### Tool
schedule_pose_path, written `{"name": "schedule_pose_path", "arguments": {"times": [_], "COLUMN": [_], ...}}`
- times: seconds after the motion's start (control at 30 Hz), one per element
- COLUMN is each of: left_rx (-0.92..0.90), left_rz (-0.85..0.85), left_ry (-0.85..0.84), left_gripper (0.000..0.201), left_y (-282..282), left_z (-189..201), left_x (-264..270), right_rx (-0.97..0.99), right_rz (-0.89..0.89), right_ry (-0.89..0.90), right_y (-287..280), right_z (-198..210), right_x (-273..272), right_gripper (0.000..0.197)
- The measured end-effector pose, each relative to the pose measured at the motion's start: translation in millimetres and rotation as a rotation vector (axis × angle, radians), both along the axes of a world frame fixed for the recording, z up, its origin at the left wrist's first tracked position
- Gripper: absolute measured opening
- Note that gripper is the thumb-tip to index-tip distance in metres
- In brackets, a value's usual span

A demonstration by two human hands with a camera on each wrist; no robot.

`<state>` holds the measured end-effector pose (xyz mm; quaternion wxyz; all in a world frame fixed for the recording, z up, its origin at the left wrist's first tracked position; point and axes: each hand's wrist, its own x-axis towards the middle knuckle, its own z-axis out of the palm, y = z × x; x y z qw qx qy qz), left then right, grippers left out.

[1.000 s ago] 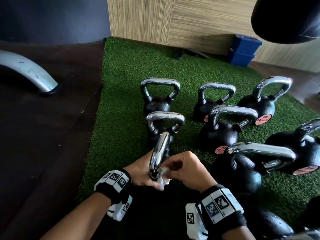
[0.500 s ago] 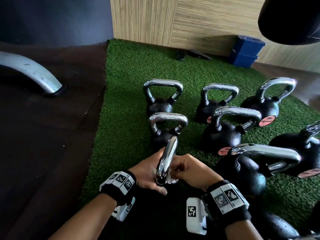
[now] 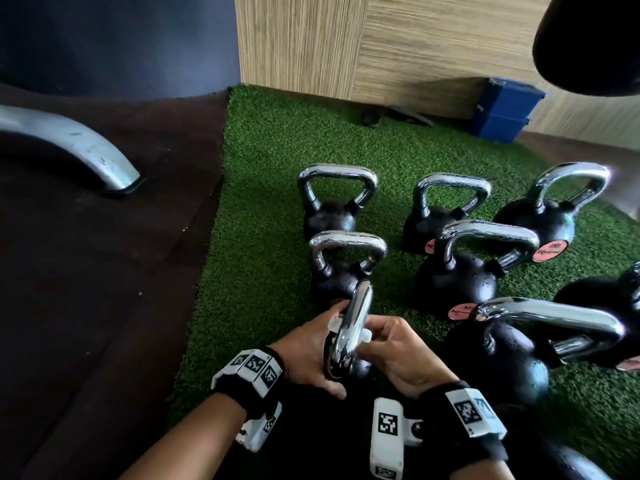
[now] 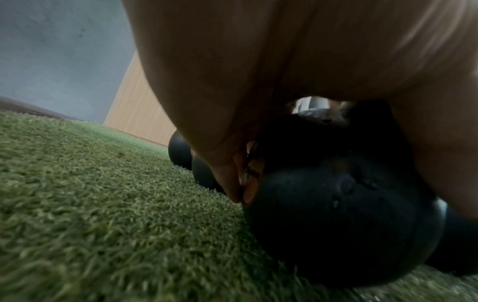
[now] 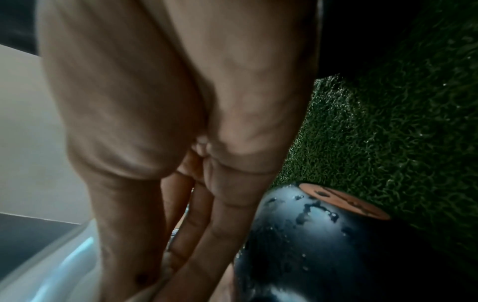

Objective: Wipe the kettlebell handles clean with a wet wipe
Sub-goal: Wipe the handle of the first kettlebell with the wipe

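At six o'clock on the turf (image 3: 263, 174), both hands work the nearest kettlebell handle (image 3: 351, 332).
Left hand (image 3: 304, 355) curls around it; right hand (image 3: 398, 355) pinches the wet wipe (image 3: 365, 337) against chrome. Risk: the bell tips or the wipe slips. Neighbours crowd twelve and three o'clock; nine lies open.

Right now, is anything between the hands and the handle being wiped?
Only the wet wipe. Both the left hand and right hand close around the chrome handle, with the wipe showing on either side. No other kettlebell blocks them.
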<state>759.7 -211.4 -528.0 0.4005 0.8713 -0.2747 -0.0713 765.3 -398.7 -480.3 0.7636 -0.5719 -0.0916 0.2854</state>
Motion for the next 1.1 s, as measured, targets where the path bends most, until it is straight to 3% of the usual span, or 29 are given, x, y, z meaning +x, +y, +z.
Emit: {"name": "schedule_pose_path", "arguments": {"times": [0.1,0.2,0.27,0.37,0.53,0.7,0.77,0.97,1.1], "left_rx": [-0.088,-0.080,-0.070,-0.055,-0.093,-0.061,-0.105,-0.183,-0.161], "left_rz": [0.007,0.011,0.006,0.010,0.034,0.032,0.034,0.076,0.053], "left_ry": [-0.001,-0.028,-0.025,-0.015,0.060,0.056,0.075,0.153,0.114], "left_gripper": [0.112,0.121,0.120,0.115,0.139,0.140,0.139,0.139,0.138], "left_y": [-1,-2,-2,-3,-2,-2,-2,-2,-2], "left_z": [-2,-3,-4,-4,-7,-6,-7,-10,-11], "left_x": [-1,-2,-1,-2,-2,-1,-2,-5,-7], "right_rx": [0.049,0.086,0.073,0.016,-0.097,-0.145,-0.184,-0.285,-0.389], "right_rz": [-0.085,-0.243,-0.258,-0.246,-0.427,-0.470,-0.532,-0.649,-0.619], "right_ry": [0.058,0.146,0.157,0.118,0.070,0.046,0.025,0.096,0.075], "right_y": [3,7,8,6,6,6,6,9,8], "right_z": [2,0,-3,-3,-2,0,2,-1,-3], "right_x": [3,8,6,3,12,9,14,20,19], "right_gripper": [0.023,0.028,0.026,0.031,0.029,0.025,0.017,0.019,0.015]}}
